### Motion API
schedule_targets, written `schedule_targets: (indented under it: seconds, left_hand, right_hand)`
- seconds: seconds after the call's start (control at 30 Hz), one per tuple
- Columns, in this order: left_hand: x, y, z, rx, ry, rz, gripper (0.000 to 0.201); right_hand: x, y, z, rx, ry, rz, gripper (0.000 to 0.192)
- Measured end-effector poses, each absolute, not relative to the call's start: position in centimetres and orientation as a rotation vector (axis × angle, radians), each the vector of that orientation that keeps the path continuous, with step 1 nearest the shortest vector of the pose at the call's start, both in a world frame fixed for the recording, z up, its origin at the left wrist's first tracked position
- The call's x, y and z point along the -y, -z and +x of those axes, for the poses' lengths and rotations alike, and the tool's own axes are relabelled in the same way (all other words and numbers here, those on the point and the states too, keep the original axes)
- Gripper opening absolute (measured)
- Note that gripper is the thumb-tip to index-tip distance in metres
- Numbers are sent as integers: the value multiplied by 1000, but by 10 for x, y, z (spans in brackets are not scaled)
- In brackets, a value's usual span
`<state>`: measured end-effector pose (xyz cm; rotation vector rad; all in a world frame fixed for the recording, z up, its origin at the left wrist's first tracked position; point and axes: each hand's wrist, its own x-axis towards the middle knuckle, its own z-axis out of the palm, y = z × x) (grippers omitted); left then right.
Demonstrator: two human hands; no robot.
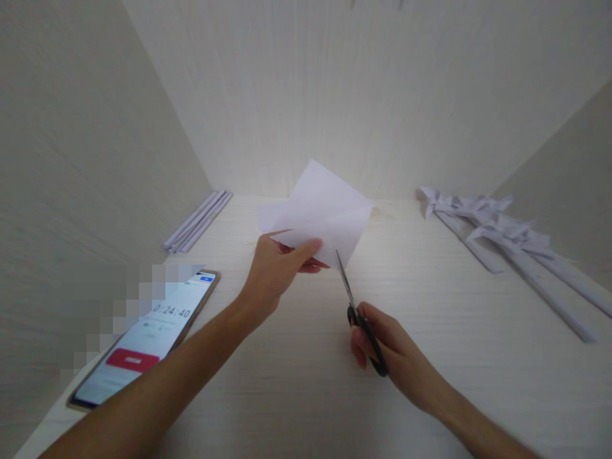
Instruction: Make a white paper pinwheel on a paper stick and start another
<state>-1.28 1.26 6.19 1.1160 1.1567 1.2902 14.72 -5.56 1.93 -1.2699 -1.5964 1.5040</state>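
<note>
You're working in dim, greyish light: the table (396,239) is showing brightest at its far middle, the left wall (95,159) is sinking into shade, the phone (167,333) is shining, blocky pixels are masking its left side, and wide-angle distortion is stretching the edges.

We read "0:24:40" in dark digits (172,311) midway along the phone (155,330). At the phone's near part, a red button (132,361) bears lettering we cannot make out; at its far end, a blue label (206,278) is too small.
</note>
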Motion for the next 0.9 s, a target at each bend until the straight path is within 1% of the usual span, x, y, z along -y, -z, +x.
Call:
schedule_targets:
  seconds: [0.33,0.9]
  left_hand:
    - [-12,-62,-12,-1170,-1286,1101,24]
    - [-13,-60,-13,-1164,-1280,1101,24]
  right_hand:
    - [56,-19,148,1609,-1506,-1293,30]
    - [55,-13,149,1636,-1472,-1311,30]
